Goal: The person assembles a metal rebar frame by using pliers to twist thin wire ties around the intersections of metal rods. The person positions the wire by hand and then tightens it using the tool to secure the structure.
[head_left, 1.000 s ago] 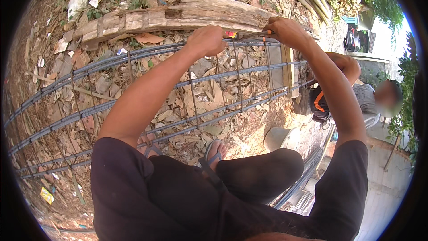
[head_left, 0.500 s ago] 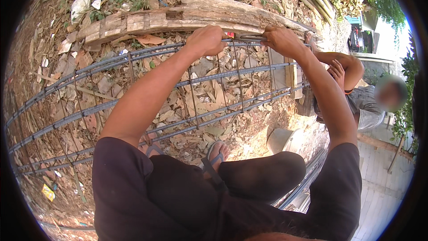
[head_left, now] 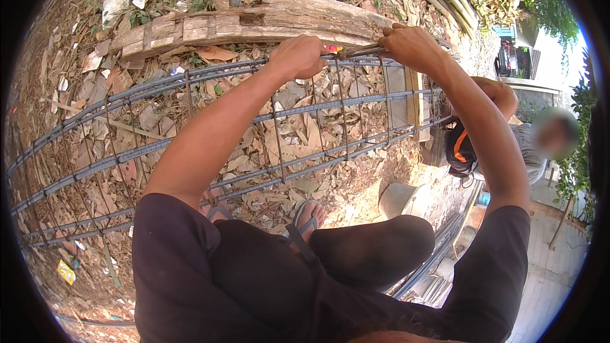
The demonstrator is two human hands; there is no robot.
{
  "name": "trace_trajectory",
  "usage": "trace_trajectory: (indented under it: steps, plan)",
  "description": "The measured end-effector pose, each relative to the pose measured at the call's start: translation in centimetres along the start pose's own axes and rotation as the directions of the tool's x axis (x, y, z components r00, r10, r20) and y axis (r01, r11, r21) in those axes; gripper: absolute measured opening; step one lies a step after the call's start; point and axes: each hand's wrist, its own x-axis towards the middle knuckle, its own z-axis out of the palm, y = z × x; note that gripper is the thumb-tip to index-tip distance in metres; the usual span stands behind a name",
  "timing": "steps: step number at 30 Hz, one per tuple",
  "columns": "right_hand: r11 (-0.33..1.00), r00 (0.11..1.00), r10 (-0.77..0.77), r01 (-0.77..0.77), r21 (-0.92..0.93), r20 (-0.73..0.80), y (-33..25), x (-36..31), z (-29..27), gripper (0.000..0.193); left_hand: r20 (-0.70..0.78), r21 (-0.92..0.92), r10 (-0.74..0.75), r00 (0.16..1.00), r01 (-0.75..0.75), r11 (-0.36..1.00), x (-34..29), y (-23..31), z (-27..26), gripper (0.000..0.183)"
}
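Observation:
A long rebar cage (head_left: pixel 318 109) of ribbed steel bars and thin square ties lies across the ground before me. At its far edge my left hand (head_left: pixel 297 57) is closed in a fist; what it grips is mostly hidden, with a small red and yellow piece (head_left: pixel 333 49) beside its fingers. My right hand (head_left: pixel 412 47) is closed on a few thin dark wires (head_left: pixel 365 52) that stretch toward the left hand, just above the cage's far bars.
A weathered wooden beam (head_left: pixel 216 28) lies beyond the cage. At right crouches another person (head_left: pixel 527 152) near the cage's end, by a wooden board (head_left: pixel 414 105). A bucket (head_left: pixel 397 199) and more steel bars (head_left: pixel 438 251) are near my knee. Dry leaves cover the ground.
My right hand has moved slightly right and up, widening the gap between my hands. More of the red and yellow piece shows. The other person's arm has shifted behind my forearm.

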Motion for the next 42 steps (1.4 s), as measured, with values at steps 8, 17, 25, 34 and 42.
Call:
trace_trajectory:
  steps: [8,17,25,34,42]
  plan:
    - [0.985,0.981,0.148,-0.158,0.072,0.125,-1.5,-0.8,-3.0,0.039,0.024,0.005,0.002,1.0,-0.002,1.0,-0.2,0.4,-1.0,0.044]
    - [0.932,0.969,0.127,-0.189,0.31,0.21,-1.8,-0.8,-3.5,0.057,-0.409,0.239,0.443,0.798,-0.375,0.896,0.1,6.3,4.2,0.076]
    - [0.979,0.896,-0.056,-0.039,-0.202,-0.44,0.0,-3.9,-3.5,0.036,-0.119,-0.194,0.182,0.976,-0.203,0.96,4.0,6.2,-0.5,0.087]
    - [0.87,0.892,0.216,-0.36,0.336,0.397,-0.3,-4.1,-5.8,0.028,-0.466,0.049,0.309,0.829,-0.325,0.945,2.4,12.0,3.8,0.07]
    - [0.936,0.905,-0.056,-0.1,-0.338,-0.423,0.4,-4.7,-3.8,0.024,0.083,-0.497,0.27,0.959,-0.195,0.846,7.4,9.5,-0.7,0.052]
